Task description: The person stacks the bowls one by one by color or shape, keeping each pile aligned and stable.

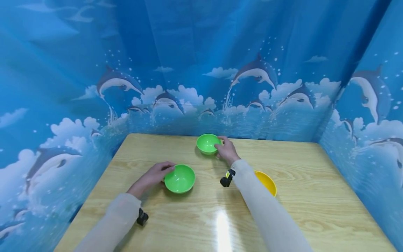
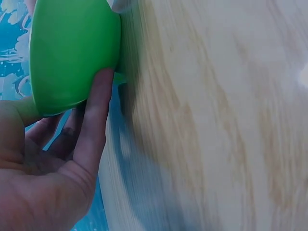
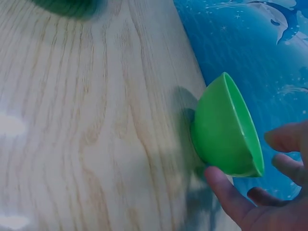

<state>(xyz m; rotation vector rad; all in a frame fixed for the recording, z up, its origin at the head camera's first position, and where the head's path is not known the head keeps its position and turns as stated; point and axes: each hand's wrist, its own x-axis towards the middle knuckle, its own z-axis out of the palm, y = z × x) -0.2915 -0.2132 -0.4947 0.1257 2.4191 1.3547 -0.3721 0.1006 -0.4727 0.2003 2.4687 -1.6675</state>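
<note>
My left hand (image 1: 156,174) grips the edge of the nearer green bowl (image 1: 179,179), left of the table's middle. In the left wrist view the thumb lies at that bowl's rim, and a finger (image 2: 96,113) presses on its outer wall. Farther back, close to the table's rear edge, sits a second green bowl (image 1: 207,144). My right hand (image 1: 227,151) is at its right side with fingers spread. One fingertip (image 3: 215,175) appears to touch the lower outer wall in the right wrist view, while the other fingers stand apart from the rim.
A yellow bowl (image 1: 267,182) is partly hidden behind my right forearm. The wooden table (image 1: 315,196) ends at a blue dolphin-print curtain (image 1: 195,70) at the back and sides. Small black cameras (image 1: 227,178) are strapped to both wrists.
</note>
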